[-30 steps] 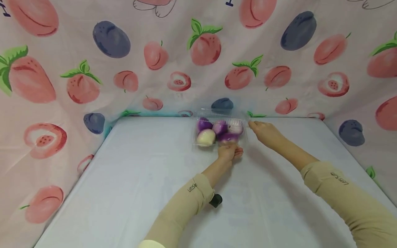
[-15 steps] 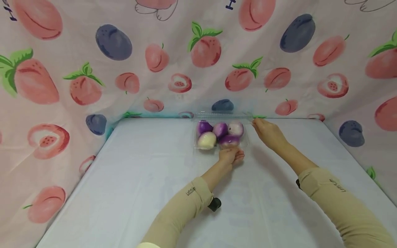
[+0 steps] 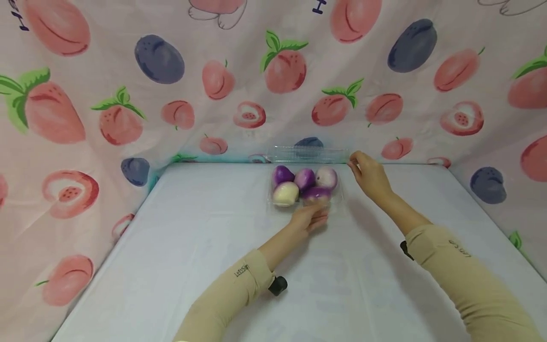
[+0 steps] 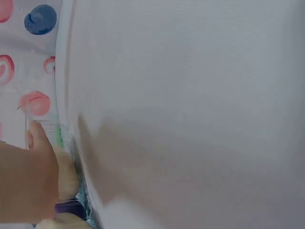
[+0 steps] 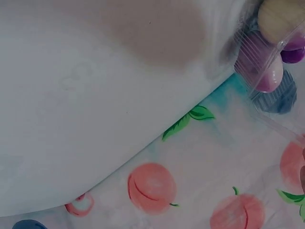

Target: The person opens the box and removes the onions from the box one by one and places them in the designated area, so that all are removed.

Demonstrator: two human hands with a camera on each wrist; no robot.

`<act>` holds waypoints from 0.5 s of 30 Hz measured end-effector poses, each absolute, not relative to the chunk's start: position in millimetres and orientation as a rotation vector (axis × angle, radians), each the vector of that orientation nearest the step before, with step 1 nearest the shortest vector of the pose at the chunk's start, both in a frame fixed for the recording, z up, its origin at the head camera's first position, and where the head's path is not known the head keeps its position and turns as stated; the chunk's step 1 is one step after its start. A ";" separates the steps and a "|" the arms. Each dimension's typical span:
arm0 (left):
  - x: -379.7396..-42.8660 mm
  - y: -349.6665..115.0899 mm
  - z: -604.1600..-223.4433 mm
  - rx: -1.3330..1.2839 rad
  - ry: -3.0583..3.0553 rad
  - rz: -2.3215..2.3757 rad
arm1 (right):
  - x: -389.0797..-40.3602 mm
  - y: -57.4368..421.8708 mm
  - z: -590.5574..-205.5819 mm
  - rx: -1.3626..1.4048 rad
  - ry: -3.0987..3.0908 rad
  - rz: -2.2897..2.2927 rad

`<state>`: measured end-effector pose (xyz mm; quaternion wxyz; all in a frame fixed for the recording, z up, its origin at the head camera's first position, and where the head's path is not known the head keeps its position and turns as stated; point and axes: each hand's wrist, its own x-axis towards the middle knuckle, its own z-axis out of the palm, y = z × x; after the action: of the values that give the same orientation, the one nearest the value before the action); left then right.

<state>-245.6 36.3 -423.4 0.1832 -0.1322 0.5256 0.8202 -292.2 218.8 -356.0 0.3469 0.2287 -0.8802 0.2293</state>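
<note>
A clear plastic clamshell box (image 3: 339, 202) stands near the table's back edge with its ridged lid (image 3: 309, 154) raised at the rear. Inside lie several round, onion-like vegetables, among them a pale one (image 3: 286, 194) at the front left and a purple-and-white one (image 3: 316, 194) at the front right. My right hand (image 3: 371, 178) pinches the lid's right corner between thumb and fingers. At the front wall, my left hand (image 3: 306, 219) has its fingers extended beside the box; whether they touch it is unclear. The right wrist view shows the box's ribbed side (image 5: 252, 52).
A white cloth covers the table (image 3: 205, 247). Behind it hangs a fruit-printed curtain (image 3: 239, 57), which also runs down both sides. A black wrist camera (image 3: 278, 286) sits under the left sleeve.
The lid has swung up and back in my right hand, uncovering the vegetables. My left hand has slid slightly left and down along the front, its fingers straighter than before.
</note>
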 end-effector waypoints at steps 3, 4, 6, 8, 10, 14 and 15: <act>-242.1 27.8 -422.7 -0.428 1.567 2.317 | -292.8 217.8 -354.7 0.578 -2.279 0.620; -242.7 24.5 -428.4 -0.450 1.596 2.333 | -292.5 217.2 -355.3 0.576 -2.276 0.630; -246.0 16.5 -446.5 -0.451 1.632 2.406 | -292.8 216.4 -355.8 0.570 -2.271 0.652; -252.3 5.7 -466.3 -0.454 1.665 2.479 | -293.3 215.2 -355.3 0.562 -2.270 0.677; -253.6 -7.3 -472.3 -0.478 1.685 2.538 | -293.9 214.2 -354.4 0.542 -2.278 0.712; -237.8 -31.2 -433.7 -0.628 1.827 2.504 | -294.7 213.4 -353.8 0.469 -2.296 0.787; -234.4 -37.6 -423.9 -0.622 1.871 2.490 | -294.7 213.3 -353.8 0.453 -2.297 0.801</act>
<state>-234.4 -37.6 -423.9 -0.0174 -0.1959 0.5890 0.7839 -294.7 213.3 -353.8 0.3276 0.1730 -0.8770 0.3059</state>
